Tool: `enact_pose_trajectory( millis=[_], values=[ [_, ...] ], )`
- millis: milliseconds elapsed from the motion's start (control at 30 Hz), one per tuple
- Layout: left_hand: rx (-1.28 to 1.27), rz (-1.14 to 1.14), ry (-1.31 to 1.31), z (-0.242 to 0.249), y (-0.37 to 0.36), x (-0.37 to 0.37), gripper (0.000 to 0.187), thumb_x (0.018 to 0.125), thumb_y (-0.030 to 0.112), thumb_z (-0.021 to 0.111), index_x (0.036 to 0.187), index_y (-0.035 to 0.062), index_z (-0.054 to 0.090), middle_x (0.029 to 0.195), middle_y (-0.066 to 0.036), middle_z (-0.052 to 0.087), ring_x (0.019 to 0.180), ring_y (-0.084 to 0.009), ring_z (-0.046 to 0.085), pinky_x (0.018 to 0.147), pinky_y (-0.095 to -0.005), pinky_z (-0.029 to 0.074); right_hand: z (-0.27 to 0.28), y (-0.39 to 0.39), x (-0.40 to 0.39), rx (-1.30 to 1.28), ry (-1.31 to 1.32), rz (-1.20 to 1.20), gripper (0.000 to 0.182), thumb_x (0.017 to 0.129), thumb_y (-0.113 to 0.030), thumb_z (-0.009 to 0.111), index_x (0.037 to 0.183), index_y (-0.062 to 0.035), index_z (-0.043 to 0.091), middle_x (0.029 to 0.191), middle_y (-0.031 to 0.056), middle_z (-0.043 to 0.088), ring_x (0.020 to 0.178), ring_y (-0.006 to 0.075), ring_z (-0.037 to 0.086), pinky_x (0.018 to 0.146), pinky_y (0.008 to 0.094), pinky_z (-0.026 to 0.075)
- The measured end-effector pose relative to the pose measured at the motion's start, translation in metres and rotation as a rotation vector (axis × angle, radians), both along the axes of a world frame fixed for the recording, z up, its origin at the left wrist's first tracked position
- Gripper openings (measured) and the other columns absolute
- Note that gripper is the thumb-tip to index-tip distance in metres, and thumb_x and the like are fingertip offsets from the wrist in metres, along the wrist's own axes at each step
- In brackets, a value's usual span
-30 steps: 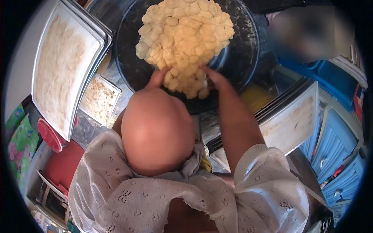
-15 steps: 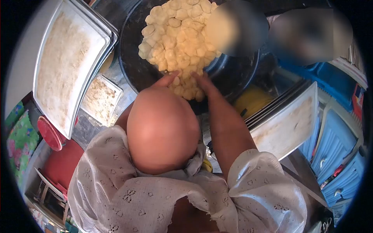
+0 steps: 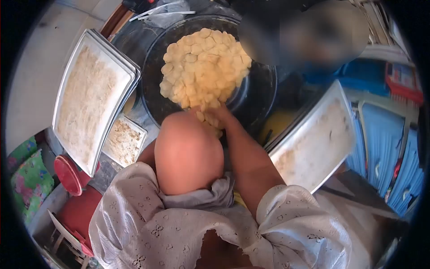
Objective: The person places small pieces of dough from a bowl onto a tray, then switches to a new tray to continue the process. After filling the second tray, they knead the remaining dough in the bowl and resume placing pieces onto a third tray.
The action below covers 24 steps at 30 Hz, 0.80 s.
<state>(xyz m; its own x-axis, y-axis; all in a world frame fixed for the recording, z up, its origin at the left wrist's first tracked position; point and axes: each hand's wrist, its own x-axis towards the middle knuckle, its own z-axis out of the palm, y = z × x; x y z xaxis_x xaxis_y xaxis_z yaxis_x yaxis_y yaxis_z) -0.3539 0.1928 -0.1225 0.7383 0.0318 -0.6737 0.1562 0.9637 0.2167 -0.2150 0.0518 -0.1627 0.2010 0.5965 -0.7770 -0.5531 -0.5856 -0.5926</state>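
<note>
A heap of pale yellow dough pieces (image 3: 201, 62), rounded lumps pressed against each other, fills much of a large black basin (image 3: 262, 96). My right hand (image 3: 219, 115) is at the near edge of the heap, its fingers curled over several of the lumps. Opposite it, my left hand (image 3: 193, 110) touches the same near edge. A raised bare knee (image 3: 188, 150) covers most of that hand, so its fingers are largely hidden. A few lumps show between the two hands.
Stacked white baking trays (image 3: 92, 98) stand tilted at the left, with a smaller crumb-covered tray (image 3: 125, 141) beside them. More trays (image 3: 318, 143) lean at the right. Blue slatted plastic (image 3: 387, 143) is farther right; a red container (image 3: 69, 175) is at the left. A blurred person is at upper right.
The hands have drawn closer together at the near edge of the dough. The right hand now covers lumps that showed between them. The camera view has shifted, showing more behind the basin.
</note>
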Motion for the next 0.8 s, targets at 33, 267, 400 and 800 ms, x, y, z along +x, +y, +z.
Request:
enact_pose_trajectory(
  millis=[33, 267, 400, 800],
  values=[
    [-0.002, -0.008, 0.008, 0.002, -0.001, -0.003, 0.052, 0.086, 0.04, 0.054, 0.125, 0.0071, 0.045, 0.118, -0.011, 0.055, 0.103, -0.0239, 0.056, 0.089, -0.0382, 0.045, 0.019, 0.007, 0.001, 0.008, -0.001, -0.019, 0.08, 0.065, -0.021, 0.073, 0.131, -0.0008, 0.034, 0.117, 0.0179, 0.052, 0.101, 0.0272, 0.054, 0.081, 0.0382, 0.047],
    [0.182, -0.062, 0.061, 0.051, 0.018, 0.015, 0.05, 0.086, 0.039, 0.053, 0.124, 0.0067, 0.047, 0.115, -0.012, 0.057, 0.1, -0.0245, 0.058, 0.086, -0.0394, 0.047, 0.14, 0.051, 0.026, 0.18, -0.148, 0.015, 0.075, 0.069, -0.017, 0.066, 0.132, 0.0002, 0.031, 0.121, 0.0186, 0.048, 0.106, 0.0272, 0.052, 0.085, 0.0347, 0.045],
    [0.431, -0.165, -0.067, 0.174, 0.028, 0.066, 0.049, 0.09, 0.038, 0.046, 0.123, 0.0029, 0.046, 0.116, -0.016, 0.056, 0.101, -0.0266, 0.058, 0.087, -0.0394, 0.048, 0.217, 0.039, 0.056, 0.332, -0.299, -0.146, 0.065, 0.072, -0.014, 0.064, 0.128, 0.0003, 0.034, 0.114, 0.0161, 0.051, 0.101, 0.026, 0.054, 0.082, 0.0342, 0.047],
    [0.474, -0.406, -0.458, 0.283, -0.197, 0.163, 0.052, 0.087, 0.033, 0.054, 0.125, 0.0004, 0.042, 0.116, -0.015, 0.054, 0.104, -0.026, 0.056, 0.089, -0.0363, 0.046, 0.334, -0.228, 0.114, 0.431, -0.616, -0.321, 0.061, 0.074, -0.022, 0.063, 0.125, 0.0003, 0.036, 0.108, 0.0135, 0.054, 0.097, 0.023, 0.056, 0.082, 0.0328, 0.047]
  ],
)
